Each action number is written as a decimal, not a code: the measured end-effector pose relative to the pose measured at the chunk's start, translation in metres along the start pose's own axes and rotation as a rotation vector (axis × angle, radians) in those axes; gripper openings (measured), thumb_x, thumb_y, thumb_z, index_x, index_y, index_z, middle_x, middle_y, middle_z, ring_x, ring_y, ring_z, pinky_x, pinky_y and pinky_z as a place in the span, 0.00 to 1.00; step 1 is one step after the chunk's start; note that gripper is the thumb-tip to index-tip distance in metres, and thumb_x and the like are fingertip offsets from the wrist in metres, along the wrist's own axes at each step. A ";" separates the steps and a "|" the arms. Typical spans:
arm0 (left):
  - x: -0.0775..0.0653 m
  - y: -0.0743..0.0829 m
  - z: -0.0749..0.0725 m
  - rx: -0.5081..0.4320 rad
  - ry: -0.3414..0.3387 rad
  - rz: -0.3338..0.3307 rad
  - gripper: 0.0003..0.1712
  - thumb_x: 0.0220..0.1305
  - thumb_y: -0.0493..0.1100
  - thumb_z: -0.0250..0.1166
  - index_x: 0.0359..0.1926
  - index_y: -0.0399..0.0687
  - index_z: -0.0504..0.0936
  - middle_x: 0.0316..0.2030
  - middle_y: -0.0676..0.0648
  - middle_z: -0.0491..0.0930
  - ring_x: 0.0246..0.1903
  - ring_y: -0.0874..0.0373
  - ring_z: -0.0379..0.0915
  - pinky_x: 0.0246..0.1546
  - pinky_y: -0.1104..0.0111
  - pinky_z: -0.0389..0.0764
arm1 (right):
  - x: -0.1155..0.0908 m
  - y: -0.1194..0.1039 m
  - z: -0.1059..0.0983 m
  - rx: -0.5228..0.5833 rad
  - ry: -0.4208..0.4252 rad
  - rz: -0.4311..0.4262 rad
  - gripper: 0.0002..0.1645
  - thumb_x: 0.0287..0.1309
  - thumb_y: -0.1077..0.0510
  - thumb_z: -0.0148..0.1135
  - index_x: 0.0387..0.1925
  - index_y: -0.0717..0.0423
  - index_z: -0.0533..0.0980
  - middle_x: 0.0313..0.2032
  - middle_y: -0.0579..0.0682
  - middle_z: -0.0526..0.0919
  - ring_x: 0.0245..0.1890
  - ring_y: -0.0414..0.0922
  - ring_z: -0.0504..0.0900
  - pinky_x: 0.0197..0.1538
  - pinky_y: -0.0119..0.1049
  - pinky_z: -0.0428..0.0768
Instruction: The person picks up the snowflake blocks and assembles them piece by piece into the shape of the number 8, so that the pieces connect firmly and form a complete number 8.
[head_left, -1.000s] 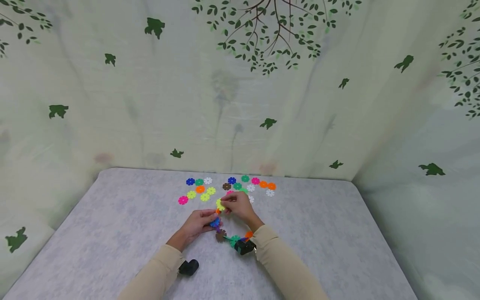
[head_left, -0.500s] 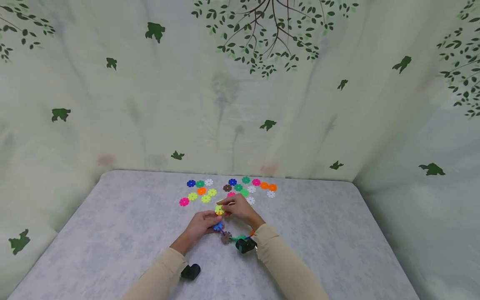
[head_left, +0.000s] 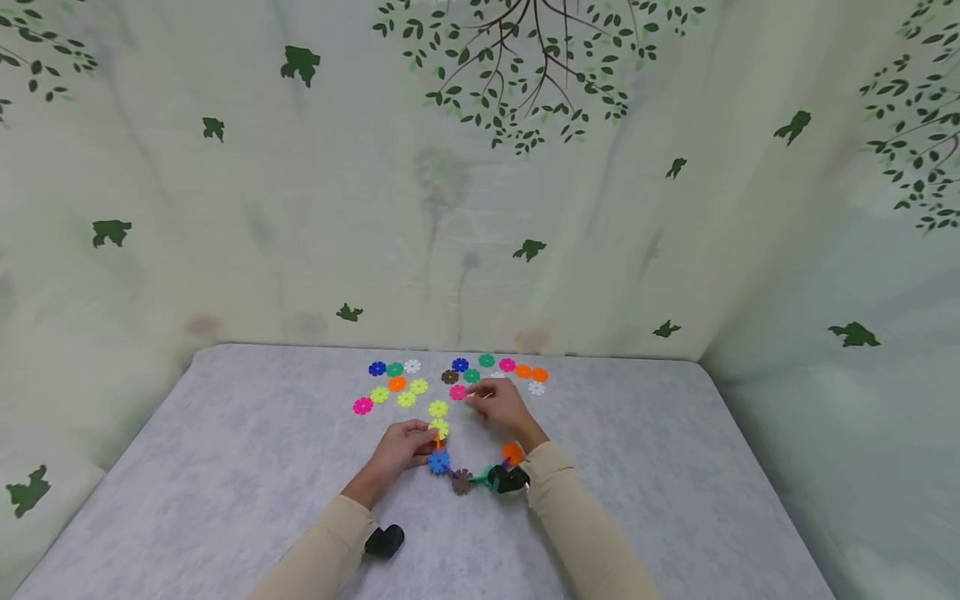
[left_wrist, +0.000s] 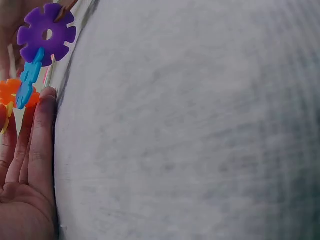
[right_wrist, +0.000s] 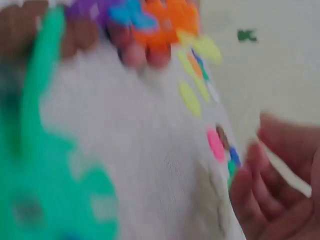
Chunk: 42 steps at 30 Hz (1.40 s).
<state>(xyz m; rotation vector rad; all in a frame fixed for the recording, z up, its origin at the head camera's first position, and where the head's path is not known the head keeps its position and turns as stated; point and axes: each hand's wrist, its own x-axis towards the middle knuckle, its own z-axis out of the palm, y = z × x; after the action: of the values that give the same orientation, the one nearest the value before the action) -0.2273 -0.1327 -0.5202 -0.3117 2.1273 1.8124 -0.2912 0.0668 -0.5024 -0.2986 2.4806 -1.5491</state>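
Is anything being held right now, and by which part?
Yes. The left grip holds the chain of plastic flowers near one end, around an orange flower and neighbouring yellow flower; the exact contact is partly hidden. The right grip holds nothing visible.

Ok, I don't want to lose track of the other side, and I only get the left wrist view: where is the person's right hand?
Observer: In the head view, the right hand is over the table, its fingertips close beside a pink disc.

Operator: Is it holding a piece?

Observer: None that I can see; the right wrist view shows a gap between thumb and fingers with no piece there.

Operator: And where does the chain run past my purple disc?

Observer: On to a brown disc, then green, with another orange disc beside the black wrist camera.
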 end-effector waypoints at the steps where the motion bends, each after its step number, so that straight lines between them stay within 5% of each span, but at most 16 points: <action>1: 0.000 0.000 -0.001 -0.008 -0.001 -0.004 0.15 0.68 0.43 0.60 0.47 0.35 0.78 0.39 0.45 0.83 0.32 0.58 0.79 0.38 0.67 0.83 | 0.001 0.003 -0.005 -0.041 0.067 0.031 0.13 0.58 0.60 0.66 0.45 0.62 0.82 0.32 0.52 0.80 0.28 0.46 0.75 0.33 0.35 0.79; 3: 0.000 0.001 -0.003 -0.018 0.000 -0.008 0.15 0.68 0.42 0.60 0.48 0.34 0.78 0.40 0.44 0.82 0.33 0.58 0.79 0.39 0.67 0.83 | 0.004 0.009 -0.012 -0.122 0.156 0.123 0.15 0.57 0.58 0.68 0.46 0.60 0.81 0.34 0.52 0.78 0.33 0.47 0.74 0.37 0.37 0.78; 6: 0.000 0.002 -0.005 -0.018 0.007 -0.012 0.15 0.69 0.42 0.60 0.49 0.34 0.78 0.40 0.43 0.82 0.34 0.58 0.79 0.40 0.67 0.83 | 0.007 0.016 -0.020 -0.235 0.147 0.205 0.20 0.55 0.56 0.70 0.49 0.60 0.79 0.38 0.53 0.77 0.38 0.49 0.74 0.44 0.41 0.78; 14: 0.001 0.004 -0.003 -0.056 -0.005 -0.006 0.17 0.68 0.40 0.60 0.51 0.31 0.77 0.41 0.42 0.82 0.36 0.57 0.80 0.41 0.66 0.83 | 0.009 0.020 -0.025 -0.291 0.117 0.196 0.13 0.52 0.61 0.72 0.38 0.59 0.77 0.33 0.51 0.77 0.34 0.48 0.74 0.41 0.39 0.78; 18: 0.002 0.002 -0.003 -0.060 -0.008 -0.004 0.17 0.69 0.40 0.59 0.51 0.29 0.76 0.41 0.42 0.83 0.36 0.57 0.80 0.42 0.66 0.83 | 0.006 0.022 -0.026 -0.137 0.111 0.132 0.11 0.52 0.65 0.71 0.36 0.59 0.77 0.31 0.51 0.78 0.30 0.46 0.75 0.35 0.35 0.79; 23: 0.003 0.002 -0.002 -0.048 0.002 -0.006 0.16 0.68 0.41 0.60 0.48 0.30 0.78 0.40 0.43 0.83 0.35 0.58 0.80 0.41 0.66 0.83 | 0.000 0.016 -0.018 0.091 -0.056 -0.024 0.09 0.55 0.69 0.66 0.39 0.66 0.80 0.32 0.55 0.84 0.27 0.46 0.82 0.35 0.36 0.83; 28: 0.004 0.002 0.000 -0.039 0.011 -0.003 0.16 0.68 0.42 0.61 0.46 0.32 0.80 0.38 0.44 0.83 0.34 0.58 0.79 0.41 0.66 0.83 | -0.002 -0.002 -0.006 0.094 -0.160 -0.162 0.08 0.55 0.68 0.66 0.38 0.70 0.81 0.33 0.58 0.84 0.29 0.50 0.84 0.38 0.38 0.84; 42: -0.003 0.000 -0.001 -0.032 0.042 0.001 0.12 0.68 0.39 0.60 0.42 0.31 0.81 0.34 0.44 0.84 0.31 0.57 0.78 0.36 0.68 0.83 | 0.005 -0.005 0.014 -0.009 -0.225 -0.300 0.02 0.53 0.69 0.68 0.30 0.66 0.84 0.27 0.54 0.85 0.24 0.39 0.80 0.35 0.31 0.82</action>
<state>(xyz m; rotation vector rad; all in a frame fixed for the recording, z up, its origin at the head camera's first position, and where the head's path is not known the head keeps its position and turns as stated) -0.2250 -0.1339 -0.5192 -0.3601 2.1283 1.8576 -0.2913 0.0510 -0.5044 -0.8319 2.3474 -1.5098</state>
